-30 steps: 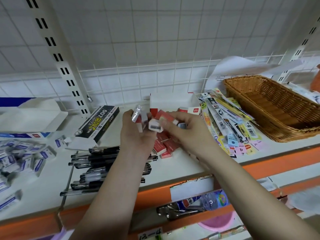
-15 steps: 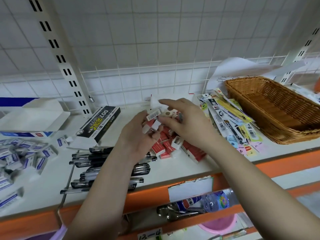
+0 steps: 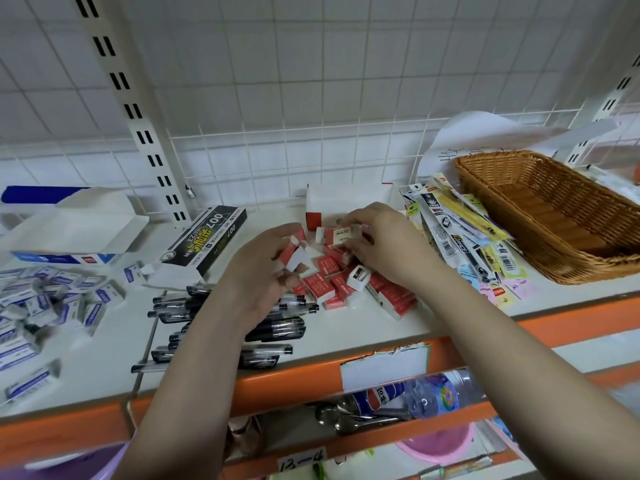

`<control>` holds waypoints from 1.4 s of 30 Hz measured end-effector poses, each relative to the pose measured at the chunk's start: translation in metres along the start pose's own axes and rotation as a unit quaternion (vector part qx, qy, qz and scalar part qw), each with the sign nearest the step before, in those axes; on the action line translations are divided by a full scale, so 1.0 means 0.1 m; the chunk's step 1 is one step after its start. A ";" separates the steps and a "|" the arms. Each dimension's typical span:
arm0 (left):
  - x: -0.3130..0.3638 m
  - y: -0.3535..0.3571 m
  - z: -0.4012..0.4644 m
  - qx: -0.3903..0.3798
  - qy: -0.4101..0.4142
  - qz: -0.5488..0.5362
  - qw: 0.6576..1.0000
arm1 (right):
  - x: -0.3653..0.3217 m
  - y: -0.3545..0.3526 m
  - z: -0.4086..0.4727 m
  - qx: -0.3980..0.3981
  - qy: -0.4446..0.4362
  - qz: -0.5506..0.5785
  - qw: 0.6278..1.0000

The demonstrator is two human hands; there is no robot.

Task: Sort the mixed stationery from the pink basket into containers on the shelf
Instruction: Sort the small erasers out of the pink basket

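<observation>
Now left hand (image 3: 263,271) grips red erasers (image 3: 294,254); right hand (image 3: 377,244) pinches "2B" eraser (image 3: 341,236); box (image 3: 207,240) reads "007".

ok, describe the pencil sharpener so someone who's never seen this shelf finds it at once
Start at the wicker basket on the right of the white shelf, then move left past the fanned refill packets to the heap of red erasers. The sharpener sits on that heap, just below the right hand: the only all-white block there, with a dark slot in its face.
</observation>
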State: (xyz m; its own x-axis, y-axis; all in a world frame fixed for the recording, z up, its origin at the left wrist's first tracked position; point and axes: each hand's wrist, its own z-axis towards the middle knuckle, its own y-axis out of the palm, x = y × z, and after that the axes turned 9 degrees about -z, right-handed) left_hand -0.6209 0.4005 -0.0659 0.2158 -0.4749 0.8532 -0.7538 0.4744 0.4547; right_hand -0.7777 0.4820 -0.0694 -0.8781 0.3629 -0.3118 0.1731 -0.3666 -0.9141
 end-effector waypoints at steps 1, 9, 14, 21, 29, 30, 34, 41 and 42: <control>-0.01 -0.03 0.00 -0.008 0.005 -0.004 1.000 | -0.01 -0.01 -0.02 -0.014 -0.002 -0.009 1.000; -0.07 -0.10 -0.03 0.001 0.021 0.043 0.999 | -0.15 -0.13 -0.21 -0.037 -0.046 -0.064 0.996; -0.08 -0.04 0.03 0.041 0.034 0.099 0.994 | -0.03 -0.11 -0.32 -0.214 -0.100 -0.125 0.964; -0.03 0.17 0.19 0.039 0.107 0.301 0.947 | -0.02 -0.17 -0.40 0.058 0.004 0.152 0.987; 0.18 -0.60 -0.35 0.104 0.129 0.081 0.983 | -0.50 -0.15 -0.27 -0.009 0.156 0.518 0.841; 0.21 -0.76 -0.46 0.123 0.145 0.108 0.976 | -0.64 -0.10 -0.25 -0.029 0.135 0.498 0.856; 0.50 -1.51 -0.85 0.269 0.192 0.261 0.907 | -1.42 0.18 -0.11 -0.134 0.030 0.422 0.896; 1.21 -2.99 -1.34 0.385 0.275 0.432 0.768 | -3.23 0.81 0.16 -0.188 -0.181 0.314 0.913; 1.31 -3.20 -1.32 0.385 0.280 0.458 0.751 | -3.49 0.94 0.23 -0.174 -0.205 0.287 0.919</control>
State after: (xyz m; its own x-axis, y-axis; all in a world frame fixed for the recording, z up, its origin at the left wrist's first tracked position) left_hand -0.2693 0.2844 -0.0664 -0.5467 0.2772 0.7901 -0.8344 -0.2596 -0.4863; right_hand -0.4651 0.3005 -0.0404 -0.6788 -0.1853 -0.7105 0.7307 -0.0743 -0.6787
